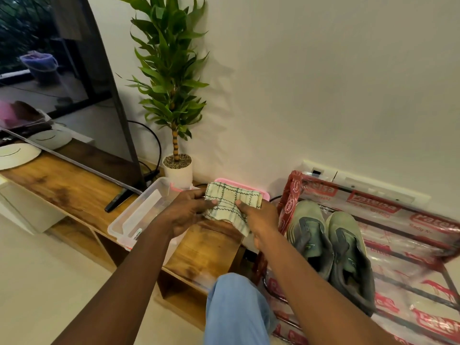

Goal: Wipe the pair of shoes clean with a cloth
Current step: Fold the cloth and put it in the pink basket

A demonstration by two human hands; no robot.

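Over the bench [74, 190] I'm seeing the left hand [189, 215] pinching the cloth [231, 205] with thumb and curled fingers, and the right hand [261, 220] gripping its other edge. The shoes [331, 247] are sitting side by side on the rack [423, 290], just right of the hands. I'm judging no wiping is happening yet, so both shoes are left to do. The rack wrap is showing red labels, maybe "Patelsa", too blurred to confirm.

The clear plastic wrapping [388, 241] on the rack at right repeats red labels [434, 219] with a white brand name, seemingly "Patelsa", and "Redg. No" beneath; the digits are unreadable.
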